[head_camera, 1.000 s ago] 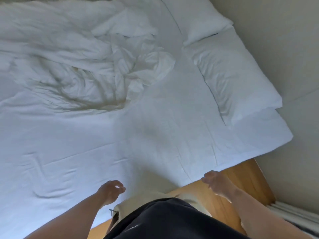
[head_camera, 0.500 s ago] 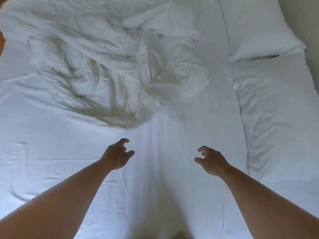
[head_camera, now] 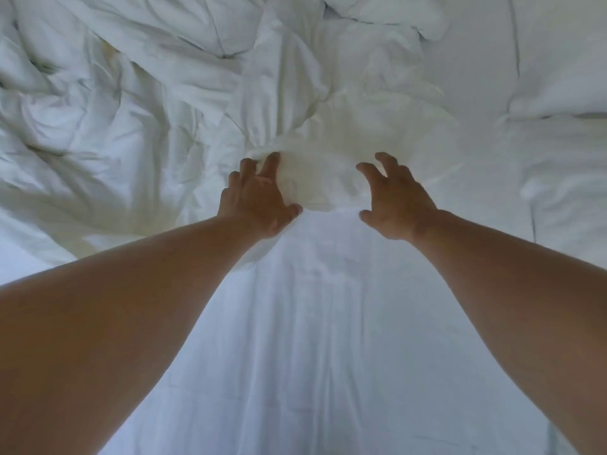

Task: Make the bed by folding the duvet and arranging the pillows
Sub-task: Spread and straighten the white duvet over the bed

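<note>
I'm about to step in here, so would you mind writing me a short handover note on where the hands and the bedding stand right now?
Left hand: fingers spread, open, resting on the near edge of the crumpled duvet; no grip closed yet.
Right hand: open, fingers curled, just above the same edge; contact unclear.
Duvet: bunched in a heap across the far left and middle of the bed, not folded.
Pillows: two at the far right, one partly overlapping the other, not arranged.
Bottom sheet: bare and mostly smooth in front of the person.
Done: nothing visible so far.
Left: grasp the duvet edge, spread and fold it, then set the pillows.
</note>
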Demonstrator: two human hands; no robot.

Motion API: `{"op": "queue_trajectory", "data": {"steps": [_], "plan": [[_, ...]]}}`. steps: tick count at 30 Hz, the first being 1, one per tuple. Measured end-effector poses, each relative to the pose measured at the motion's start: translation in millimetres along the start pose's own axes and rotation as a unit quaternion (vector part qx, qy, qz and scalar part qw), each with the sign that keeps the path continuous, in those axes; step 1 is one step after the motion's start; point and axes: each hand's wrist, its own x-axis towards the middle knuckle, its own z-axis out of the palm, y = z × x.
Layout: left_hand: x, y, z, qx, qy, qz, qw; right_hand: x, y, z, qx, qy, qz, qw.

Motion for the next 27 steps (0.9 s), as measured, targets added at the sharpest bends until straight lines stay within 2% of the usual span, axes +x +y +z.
{"op": "queue_trajectory", "data": {"steps": [4,6,8,11,14,16,18,22,27], "plan": [[45,-16,42,0.017,0.005,-0.012,1.000,72,25,1,-0.121,0.032,0.009,0.992],[58,-29,63,0.068,0.018,0.012,0.997,97,38,11,-0.115,0.000,0.017,0.993],[66,-41,84,0.108,0.071,0.045,0.991,113,47,33,-0.090,-0.021,0.016,0.996],[78,-52,108,0.118,0.172,0.080,0.975,131,50,59,-0.067,0.044,0.012,0.997],[86,-57,118,0.129,0.212,0.091,0.964,137,49,60,-0.083,0.137,-0.020,0.987],[93,-61,117,0.142,0.204,0.098,0.964,130,46,58,-0.081,0.171,-0.030,0.981],[100,-62,108,0.158,0.176,0.107,0.966,117,40,59,-0.066,0.173,-0.025,0.982],[86,-51,77,0.096,0.128,0.107,0.981,88,32,52,-0.034,0.120,-0.004,0.992],[16,-43,72,0.047,0.063,0.125,0.989,22,41,32,0.001,0.063,0.013,0.998]]}}
